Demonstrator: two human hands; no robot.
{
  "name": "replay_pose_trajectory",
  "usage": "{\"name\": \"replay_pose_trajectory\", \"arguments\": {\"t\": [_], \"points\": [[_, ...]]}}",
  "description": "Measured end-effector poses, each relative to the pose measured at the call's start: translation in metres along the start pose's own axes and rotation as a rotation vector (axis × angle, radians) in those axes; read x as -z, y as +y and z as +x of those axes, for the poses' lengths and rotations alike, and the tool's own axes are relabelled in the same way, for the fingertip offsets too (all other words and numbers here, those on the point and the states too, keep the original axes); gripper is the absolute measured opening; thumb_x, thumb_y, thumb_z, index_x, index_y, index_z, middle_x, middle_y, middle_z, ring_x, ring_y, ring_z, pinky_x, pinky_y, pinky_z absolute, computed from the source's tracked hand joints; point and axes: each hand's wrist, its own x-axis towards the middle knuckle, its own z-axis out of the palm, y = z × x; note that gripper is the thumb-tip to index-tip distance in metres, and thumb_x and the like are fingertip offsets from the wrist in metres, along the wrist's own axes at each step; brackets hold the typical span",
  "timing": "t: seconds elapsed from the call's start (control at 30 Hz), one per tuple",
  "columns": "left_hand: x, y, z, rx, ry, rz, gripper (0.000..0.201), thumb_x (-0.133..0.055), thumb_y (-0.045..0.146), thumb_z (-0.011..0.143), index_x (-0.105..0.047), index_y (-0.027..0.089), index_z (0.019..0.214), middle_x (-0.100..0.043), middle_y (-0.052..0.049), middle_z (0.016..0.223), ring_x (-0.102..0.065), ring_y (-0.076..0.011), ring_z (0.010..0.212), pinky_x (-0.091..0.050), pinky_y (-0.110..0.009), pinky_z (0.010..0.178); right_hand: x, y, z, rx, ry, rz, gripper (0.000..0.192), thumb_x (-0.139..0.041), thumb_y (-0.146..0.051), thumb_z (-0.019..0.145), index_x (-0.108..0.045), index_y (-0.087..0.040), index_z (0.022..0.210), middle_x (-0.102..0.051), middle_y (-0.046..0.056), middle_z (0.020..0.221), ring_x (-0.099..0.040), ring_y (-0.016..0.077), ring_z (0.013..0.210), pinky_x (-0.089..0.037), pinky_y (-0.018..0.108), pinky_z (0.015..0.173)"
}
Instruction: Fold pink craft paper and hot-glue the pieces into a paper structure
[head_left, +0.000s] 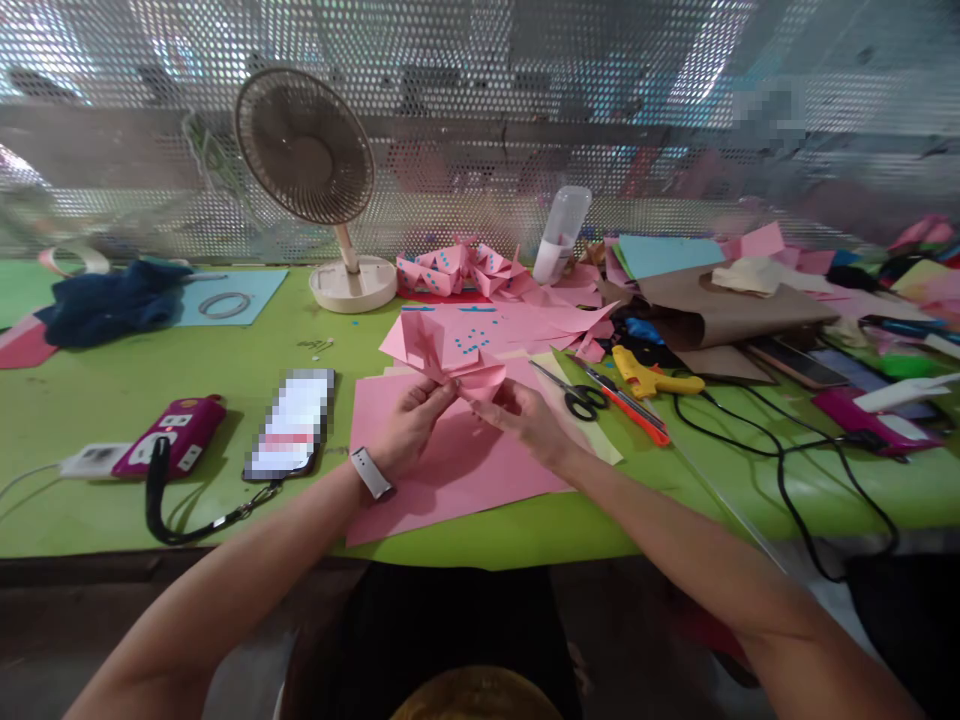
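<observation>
Both of my hands hold a folded pink paper piece [459, 362] just above a large pink sheet [450, 470] on the green table [112, 390]. My left hand [411, 418], with a white watch on its wrist, pinches the fold's left lower edge. My right hand [525, 412] grips its right corner. Behind the fold lie more pink sheets with blue dots [487, 328], and further back a pile of finished pink folded pieces [457, 268].
Scissors [571, 392], a red cutter [628, 406] and a yellow glue gun [651, 378] with a black cord lie right of my hands. A phone [292, 424], a magenta device [171, 438], a fan [315, 170], a white bottle [561, 232] and stacks of coloured paper [720, 290] stand around.
</observation>
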Motion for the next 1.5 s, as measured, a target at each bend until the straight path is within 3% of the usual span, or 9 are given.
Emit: {"name": "replay_pose_trajectory", "arguments": {"t": [0.17, 0.5, 0.63, 0.73, 0.9, 1.1, 1.27, 1.4, 1.5], "points": [[-0.001, -0.003, -0.001, 0.054, -0.019, -0.024, 0.018, -0.08, 0.03, 0.073, -0.072, 0.015, 0.078, -0.07, -0.001, 0.078, -0.062, -0.0112, 0.075, -0.05, -0.024, 0.081, -0.005, 0.001, 0.004, -0.063, -0.004, 0.047, 0.044, -0.072, -0.059, 0.071, -0.065, -0.016, 0.064, -0.065, 0.004, 0.059, -0.059, 0.0132, 0.052, -0.047, 0.025, 0.049], [-0.005, 0.002, -0.001, 0.077, 0.003, -0.046, 0.015, -0.083, 0.027, 0.07, -0.074, 0.017, 0.078, -0.073, -0.002, 0.079, -0.066, -0.013, 0.078, -0.052, -0.025, 0.084, -0.002, 0.002, 0.003, -0.168, 0.006, 0.201, 0.045, -0.078, -0.057, 0.064, -0.069, -0.013, 0.072, -0.069, 0.005, 0.062, -0.063, 0.0123, 0.053, -0.046, 0.023, 0.049], [-0.003, 0.003, -0.001, 0.069, -0.01, -0.02, 0.016, -0.081, 0.026, 0.072, -0.075, 0.016, 0.084, -0.074, -0.004, 0.085, -0.067, -0.0146, 0.084, -0.05, -0.028, 0.091, 0.001, -0.003, 0.002, -0.114, 0.096, 0.143, 0.041, -0.077, -0.056, 0.067, -0.068, -0.016, 0.073, -0.063, 0.0, 0.058, -0.053, 0.0093, 0.046, -0.032, 0.02, 0.038], [-0.002, 0.002, 0.0, 0.063, -0.014, -0.031, 0.016, -0.08, 0.025, 0.073, -0.075, 0.016, 0.086, -0.075, -0.004, 0.088, -0.068, -0.0156, 0.087, -0.049, -0.031, 0.094, 0.002, -0.003, 0.002, -0.035, 0.125, 0.133, 0.041, -0.073, -0.057, 0.071, -0.064, -0.016, 0.066, -0.062, 0.0, 0.058, -0.053, 0.0095, 0.049, -0.033, 0.021, 0.041], [0.003, 0.0, 0.001, 0.081, 0.004, -0.029, 0.015, -0.079, 0.025, 0.074, -0.074, 0.015, 0.084, -0.074, -0.005, 0.086, -0.068, -0.0145, 0.084, -0.05, -0.028, 0.091, 0.004, -0.001, 0.001, -0.077, 0.096, 0.105, 0.046, -0.065, -0.06, 0.077, -0.062, -0.017, 0.063, -0.064, 0.002, 0.058, -0.043, 0.0071, 0.04, -0.029, 0.022, 0.037], [0.004, 0.002, -0.001, 0.135, 0.003, -0.054, 0.013, -0.079, 0.023, 0.074, -0.072, 0.015, 0.081, -0.073, -0.004, 0.083, -0.068, -0.0145, 0.082, -0.051, -0.031, 0.091, 0.006, -0.003, 0.003, -0.004, 0.066, 0.114, 0.042, -0.071, -0.057, 0.074, -0.06, -0.017, 0.063, -0.061, 0.0, 0.057, -0.054, 0.0096, 0.05, -0.041, 0.023, 0.048], [0.0, 0.006, -0.005, 0.245, -0.009, -0.016, 0.026, -0.08, 0.038, 0.071, -0.071, 0.017, 0.081, -0.073, -0.005, 0.083, -0.069, -0.0179, 0.078, -0.055, -0.032, 0.075, 0.008, -0.003, 0.003, 0.011, 0.024, 0.087, 0.043, -0.069, -0.057, 0.075, -0.058, -0.017, 0.063, -0.061, 0.0, 0.056, -0.055, 0.01, 0.051, -0.044, 0.024, 0.052], [-0.005, 0.007, -0.008, 0.241, -0.015, 0.299, 0.034, -0.082, 0.045, 0.066, -0.071, 0.014, 0.074, -0.069, -0.005, 0.067, -0.062, -0.0133, 0.057, -0.045, -0.023, 0.052, 0.009, -0.001, 0.003, 0.014, -0.034, 0.058, 0.042, -0.07, -0.055, 0.075, -0.057, -0.017, 0.063, -0.059, -0.002, 0.054, -0.053, 0.0094, 0.049, -0.042, 0.024, 0.052], [-0.006, 0.008, -0.009, 0.209, -0.017, 0.423, 0.03, -0.081, 0.041, 0.068, -0.071, 0.014, 0.068, -0.065, -0.003, 0.057, -0.054, -0.0095, 0.048, -0.039, -0.021, 0.047, 0.011, 0.0, 0.004, 0.034, -0.059, 0.052, 0.04, -0.07, -0.053, 0.077, -0.057, -0.017, 0.062, -0.057, -0.002, 0.053, -0.051, 0.0086, 0.049, -0.04, 0.023, 0.052]]}}
